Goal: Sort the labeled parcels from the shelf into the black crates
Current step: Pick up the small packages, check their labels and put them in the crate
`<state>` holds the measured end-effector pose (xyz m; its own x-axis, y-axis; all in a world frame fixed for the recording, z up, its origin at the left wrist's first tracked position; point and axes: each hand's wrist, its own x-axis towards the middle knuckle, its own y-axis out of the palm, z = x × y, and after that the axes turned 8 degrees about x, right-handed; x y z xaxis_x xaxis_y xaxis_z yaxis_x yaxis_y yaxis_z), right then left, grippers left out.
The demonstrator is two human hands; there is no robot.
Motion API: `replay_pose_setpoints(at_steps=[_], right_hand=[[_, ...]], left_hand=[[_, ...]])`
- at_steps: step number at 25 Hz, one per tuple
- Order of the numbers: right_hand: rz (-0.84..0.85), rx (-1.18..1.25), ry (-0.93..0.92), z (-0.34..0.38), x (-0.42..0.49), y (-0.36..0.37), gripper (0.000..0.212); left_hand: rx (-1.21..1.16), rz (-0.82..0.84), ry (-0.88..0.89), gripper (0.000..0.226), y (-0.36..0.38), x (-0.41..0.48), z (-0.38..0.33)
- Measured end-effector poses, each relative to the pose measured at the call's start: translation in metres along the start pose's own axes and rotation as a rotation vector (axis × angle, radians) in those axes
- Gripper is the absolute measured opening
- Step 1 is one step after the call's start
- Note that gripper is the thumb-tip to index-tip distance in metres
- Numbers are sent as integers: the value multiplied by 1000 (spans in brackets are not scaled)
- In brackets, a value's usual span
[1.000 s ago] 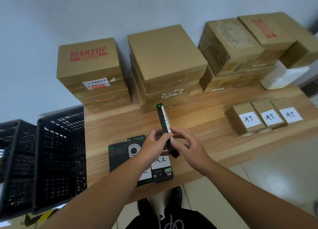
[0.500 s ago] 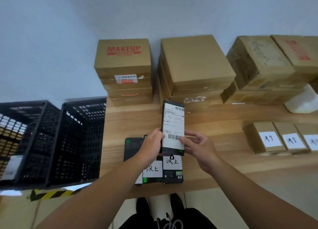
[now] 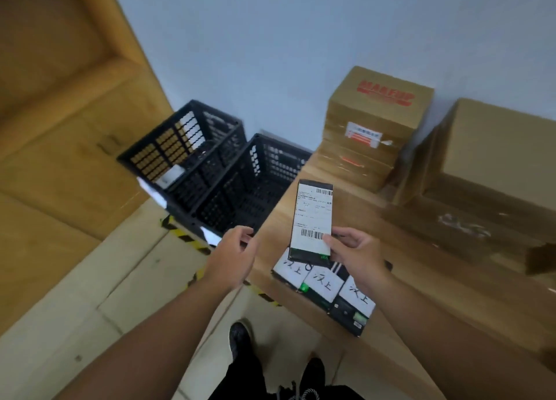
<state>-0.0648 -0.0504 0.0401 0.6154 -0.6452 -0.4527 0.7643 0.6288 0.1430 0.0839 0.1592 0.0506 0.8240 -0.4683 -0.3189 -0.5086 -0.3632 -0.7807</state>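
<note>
Right hand pinches the lower right corner of a flat black parcel, thumb on its white shipping label. The parcel is held upright just right of the near black crate, over the shelf. Left hand holds nothing, fingers loosely curled, at that crate's near corner. The second black crate stands directly left of it.

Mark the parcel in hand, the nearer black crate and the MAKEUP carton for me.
parcel point(image 3: 313, 216), head view, middle of its white label.
nearer black crate point(image 3: 279, 166), head view, its far wall.
MAKEUP carton point(image 3: 382, 110), head view, top face below the red print.
</note>
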Motion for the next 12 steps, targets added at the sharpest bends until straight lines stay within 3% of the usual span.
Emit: replay_pose_setpoints(at_steps=[6,12], right_hand=[[186,-84,50,-17,-3,94,12],[310,-215,-22,-30,-7,193,14]], left_hand=[[5,-121,-189,28,-40,-38,82],[-5,-191,-311,32,-91,-42,174]])
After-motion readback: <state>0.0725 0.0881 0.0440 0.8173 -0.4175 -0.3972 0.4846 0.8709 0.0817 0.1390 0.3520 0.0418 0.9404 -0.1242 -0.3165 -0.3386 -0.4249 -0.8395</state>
